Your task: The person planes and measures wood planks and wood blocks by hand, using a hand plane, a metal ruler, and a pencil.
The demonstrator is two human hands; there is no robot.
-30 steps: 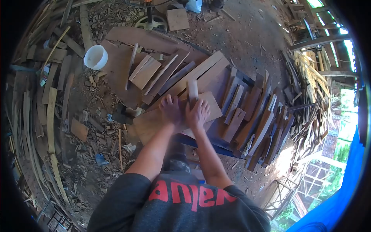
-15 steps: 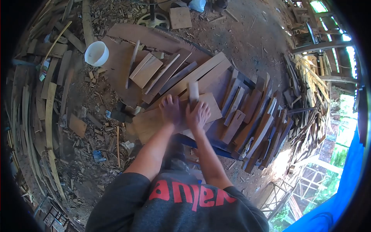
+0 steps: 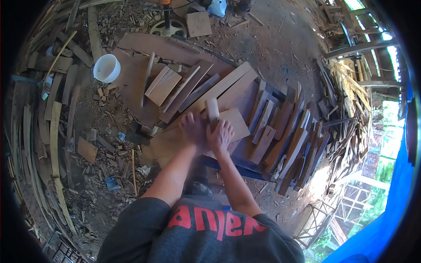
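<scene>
My left hand point(image 3: 193, 129) presses on a small wooden piece over the pale board, its fingers bent and slightly blurred. Close beside it, my right hand point(image 3: 220, 135) rests with its fingers curled over the same area, around the lower end of a light wooden block point(image 3: 212, 108). The block points away from me between the two hands. Beneath them lies a wide pale board point(image 3: 165, 143), and a squarish board point(image 3: 234, 124) extends to the right of my right hand. What the palms cover is hidden.
Planks point(image 3: 164, 86) lie at the left of the worktable, and several darker wood pieces point(image 3: 263, 143) are lined up at the right. A white bucket point(image 3: 106, 69) stands on the littered ground. A blue tarp point(image 3: 386, 210) hangs at the lower right.
Both hands and the light block have shifted slightly toward me and to the left. The whole view has also moved a little.
</scene>
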